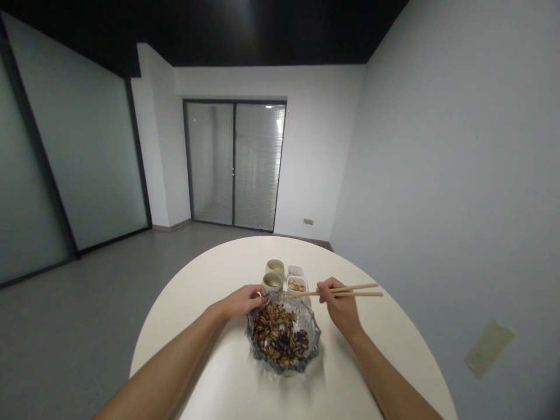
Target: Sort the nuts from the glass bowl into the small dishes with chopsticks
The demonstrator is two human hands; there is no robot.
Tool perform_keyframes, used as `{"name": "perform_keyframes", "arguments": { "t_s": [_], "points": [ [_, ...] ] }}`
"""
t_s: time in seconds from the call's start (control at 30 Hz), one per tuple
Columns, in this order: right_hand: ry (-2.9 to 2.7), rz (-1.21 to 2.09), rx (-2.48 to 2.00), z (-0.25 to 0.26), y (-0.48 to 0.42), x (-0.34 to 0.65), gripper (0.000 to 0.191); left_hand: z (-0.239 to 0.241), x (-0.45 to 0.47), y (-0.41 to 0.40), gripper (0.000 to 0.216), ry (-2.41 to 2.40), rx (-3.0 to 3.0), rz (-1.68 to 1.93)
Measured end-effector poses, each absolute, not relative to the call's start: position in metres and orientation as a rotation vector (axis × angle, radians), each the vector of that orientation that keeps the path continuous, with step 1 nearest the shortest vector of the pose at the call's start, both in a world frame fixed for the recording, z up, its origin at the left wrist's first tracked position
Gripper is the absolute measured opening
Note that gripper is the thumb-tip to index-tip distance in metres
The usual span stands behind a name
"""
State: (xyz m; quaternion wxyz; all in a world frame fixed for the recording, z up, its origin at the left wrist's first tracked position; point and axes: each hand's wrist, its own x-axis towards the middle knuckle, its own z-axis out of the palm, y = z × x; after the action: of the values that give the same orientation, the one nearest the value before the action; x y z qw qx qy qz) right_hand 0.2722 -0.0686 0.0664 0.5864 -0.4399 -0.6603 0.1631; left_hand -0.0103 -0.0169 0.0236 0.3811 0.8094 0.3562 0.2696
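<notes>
My right hand (pixel 339 304) holds a pair of wooden chopsticks (pixel 354 290) in a pinch, their tips reaching left above the far rim of a faceted glass bowl (pixel 317 333). The bowl is heaped with dark striped sunflower seeds (pixel 280 335). My left hand (pixel 240 301) rests its closed fingers at the bowl's far left rim; anything between them is hidden. Just beyond the bowl stand two small ceramic cups (pixel 273 282) and two small white square dishes (pixel 297 285) holding pale nuts.
Everything stands on a round cream table (pixel 227 373), whose edge curves around the scene. A grey floor (pixel 87 332) lies beyond it. Frosted glass panels stand at the left, a glass double door (pixel 234 164) with blinds at the back, and a white wall at the right.
</notes>
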Motion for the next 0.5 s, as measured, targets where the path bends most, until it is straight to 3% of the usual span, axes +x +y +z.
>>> {"name": "perform_keyframes", "arguments": {
  "t_s": [0.5],
  "points": [
    [-1.793, 0.684, -0.993, 0.06, -0.076, 0.258, 0.04, 0.023, -0.01, -0.017, 0.028, 0.922, 2.02, 0.689]
  ]
}}
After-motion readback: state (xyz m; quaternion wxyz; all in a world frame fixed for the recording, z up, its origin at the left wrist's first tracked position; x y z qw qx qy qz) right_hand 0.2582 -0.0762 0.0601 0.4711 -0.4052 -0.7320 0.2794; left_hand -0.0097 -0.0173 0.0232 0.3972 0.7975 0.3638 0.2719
